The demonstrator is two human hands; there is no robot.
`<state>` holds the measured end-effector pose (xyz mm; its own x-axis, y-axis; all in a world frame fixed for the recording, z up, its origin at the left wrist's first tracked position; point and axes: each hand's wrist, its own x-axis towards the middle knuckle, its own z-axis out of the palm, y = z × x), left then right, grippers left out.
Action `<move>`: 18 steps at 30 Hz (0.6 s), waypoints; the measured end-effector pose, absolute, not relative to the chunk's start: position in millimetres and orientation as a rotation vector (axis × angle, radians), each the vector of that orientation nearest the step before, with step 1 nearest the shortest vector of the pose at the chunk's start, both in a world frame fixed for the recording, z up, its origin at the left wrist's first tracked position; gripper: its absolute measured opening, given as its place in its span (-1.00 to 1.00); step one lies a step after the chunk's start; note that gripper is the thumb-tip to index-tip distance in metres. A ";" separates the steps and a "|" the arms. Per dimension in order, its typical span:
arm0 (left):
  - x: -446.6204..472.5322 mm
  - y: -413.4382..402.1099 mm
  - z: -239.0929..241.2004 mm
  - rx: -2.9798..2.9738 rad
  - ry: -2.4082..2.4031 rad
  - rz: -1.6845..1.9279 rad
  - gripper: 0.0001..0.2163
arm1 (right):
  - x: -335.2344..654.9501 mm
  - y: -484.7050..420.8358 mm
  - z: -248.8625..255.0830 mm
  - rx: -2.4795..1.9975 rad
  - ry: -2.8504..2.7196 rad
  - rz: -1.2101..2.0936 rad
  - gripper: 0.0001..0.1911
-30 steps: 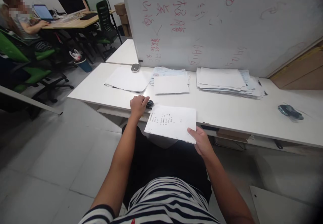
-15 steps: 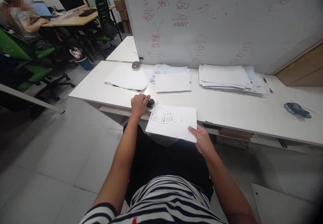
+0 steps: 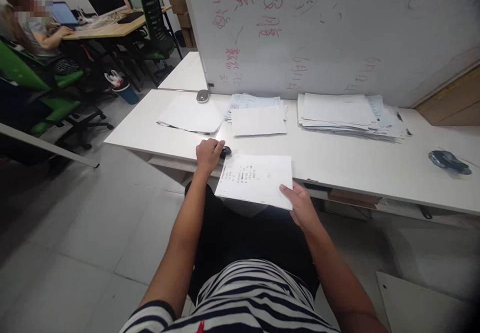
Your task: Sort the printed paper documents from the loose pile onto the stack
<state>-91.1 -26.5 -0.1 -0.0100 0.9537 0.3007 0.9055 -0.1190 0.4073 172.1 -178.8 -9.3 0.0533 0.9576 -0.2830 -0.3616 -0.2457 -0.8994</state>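
Right grip pinches the printed sheet by its near right corner, long axis running leftward, its far-left corner right beside the dark tool the left grip clasps at the table edge!

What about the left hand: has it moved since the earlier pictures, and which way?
No, not visibly: judged against the whiteboard, the left hand keeps its place near the front edge of the desk; the whole view merely shifts slightly.
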 end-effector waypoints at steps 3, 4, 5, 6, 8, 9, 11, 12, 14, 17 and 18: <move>-90.4 -27.3 1.2 2.135 2.010 0.797 -0.57 | 172.5 -179.5 -9.9 -1.172 -0.704 1.479 -0.57; -90.2 -27.4 1.4 2.132 2.009 0.800 -0.57 | 172.8 -179.8 -10.2 -1.172 -0.696 1.480 -0.56; -90.0 -27.5 1.6 2.129 2.009 0.802 -0.57 | 173.0 -180.2 -10.6 -1.172 -0.689 1.482 -0.57; -89.9 -27.5 1.6 2.127 2.012 0.803 -0.57 | 173.2 -180.4 -10.9 -1.173 -0.681 1.482 -0.57; -89.8 -27.3 1.3 2.129 2.015 0.804 -0.58 | 173.3 -180.7 -11.3 -1.174 -0.669 1.481 -0.57; -89.8 -27.2 1.0 2.132 2.013 0.805 -0.58 | 173.2 -180.7 -11.1 -1.172 -0.665 1.483 -0.57; -89.7 -27.1 0.6 2.136 2.008 0.802 -0.58 | 172.9 -180.5 -10.2 -1.172 -0.660 1.482 -0.57; -89.6 -27.1 0.3 2.137 2.008 0.798 -0.59 | 172.7 -180.3 -9.5 -1.175 -0.660 1.480 -0.56; -89.2 -27.3 -0.1 2.141 2.015 0.783 -0.60 | 172.4 -180.2 -7.8 -1.187 -0.660 1.472 -0.55; -88.3 -27.7 -0.3 2.154 2.023 0.770 -0.61 | 172.4 -180.6 -6.0 -1.189 -0.657 1.469 -0.54; -87.9 -27.9 -0.2 2.155 2.025 0.769 -0.62 | 172.5 -180.8 -5.8 -1.186 -0.654 1.472 -0.53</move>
<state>-87.9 -27.9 -0.2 -0.0031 0.9549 0.2971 0.9114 -0.1195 0.3937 172.5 -180.8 -5.8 0.0811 0.9437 -0.3206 -0.3946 -0.2650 -0.8798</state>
